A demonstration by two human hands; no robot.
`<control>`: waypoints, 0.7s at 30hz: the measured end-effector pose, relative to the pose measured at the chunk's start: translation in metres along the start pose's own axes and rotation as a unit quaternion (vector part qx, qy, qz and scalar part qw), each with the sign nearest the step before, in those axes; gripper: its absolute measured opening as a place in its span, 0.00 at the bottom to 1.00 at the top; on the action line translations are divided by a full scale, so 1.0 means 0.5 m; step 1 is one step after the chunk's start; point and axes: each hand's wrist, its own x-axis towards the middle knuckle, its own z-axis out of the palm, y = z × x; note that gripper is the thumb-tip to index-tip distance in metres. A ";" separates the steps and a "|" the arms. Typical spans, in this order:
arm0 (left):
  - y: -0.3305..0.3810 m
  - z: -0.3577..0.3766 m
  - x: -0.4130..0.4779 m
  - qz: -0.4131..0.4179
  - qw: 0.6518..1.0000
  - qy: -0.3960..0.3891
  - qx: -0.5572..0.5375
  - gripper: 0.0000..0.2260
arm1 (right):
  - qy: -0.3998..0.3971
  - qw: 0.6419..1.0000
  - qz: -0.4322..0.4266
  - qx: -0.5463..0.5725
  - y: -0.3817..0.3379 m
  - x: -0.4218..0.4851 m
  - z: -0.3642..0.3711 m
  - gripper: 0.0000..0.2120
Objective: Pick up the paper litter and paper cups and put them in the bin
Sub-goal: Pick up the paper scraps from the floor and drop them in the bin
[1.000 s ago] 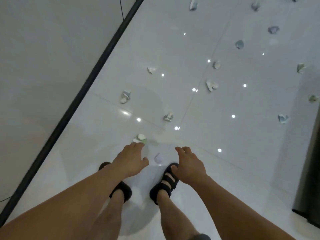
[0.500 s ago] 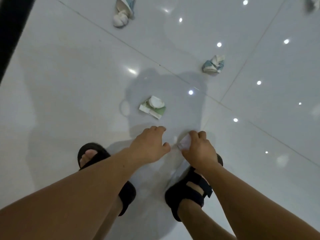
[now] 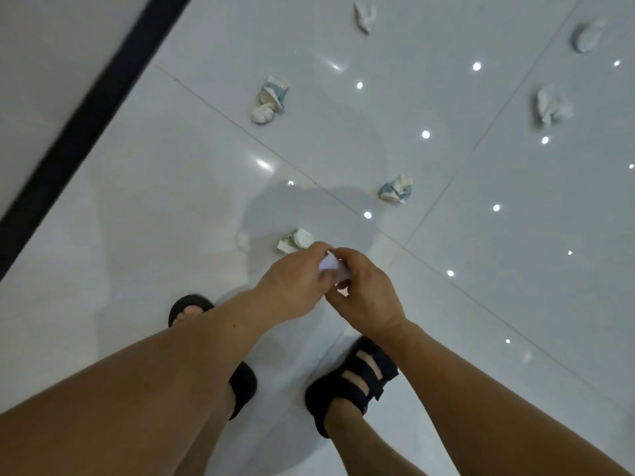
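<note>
The white paper scrap (image 3: 332,268) sits between my two hands, held above the floor. My left hand (image 3: 294,284) has its fingers curled over the scrap's left side, and my right hand (image 3: 368,294) closes on it from the right, fingertips meeting the left's at the top. Only a small wedge of paper shows between them (the rest is hidden under my fingers).

Just beyond my left knuckles lies a crushed green-and-white cup (image 3: 294,241), flat on the floor tiles (image 3: 154,218) and apart from my hands. Farther out I count five more pieces. Two are blue and white: the near blue cup (image 3: 396,189) to the right of the green one, and the far blue cup (image 3: 271,97) with a white wad touching its near end. Three are plain white: a top white crumple (image 3: 366,14), a corner white crumple (image 3: 587,37) and a right white crumple (image 3: 551,107), all well apart. That makes six on the floor and one in my grip.

Below my arms are my two black sandals, the left sandal (image 3: 244,386) and the right sandal (image 3: 354,384). A black strip (image 3: 86,132) runs diagonally along the foot of the grey wall (image 3: 51,46).
</note>
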 end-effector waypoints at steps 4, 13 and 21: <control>-0.050 -0.031 -0.023 -0.018 0.997 0.051 0.047 0.11 | -0.029 0.994 -0.007 -0.108 -0.005 0.031 0.013 0.31; -0.295 -0.028 0.000 -0.103 0.991 0.083 0.032 0.10 | -0.090 0.937 0.010 -0.338 0.036 0.198 0.169 0.39; -0.319 -0.033 0.007 -0.084 0.990 0.115 0.019 0.03 | -0.073 0.930 0.042 -0.359 0.008 0.186 0.206 0.19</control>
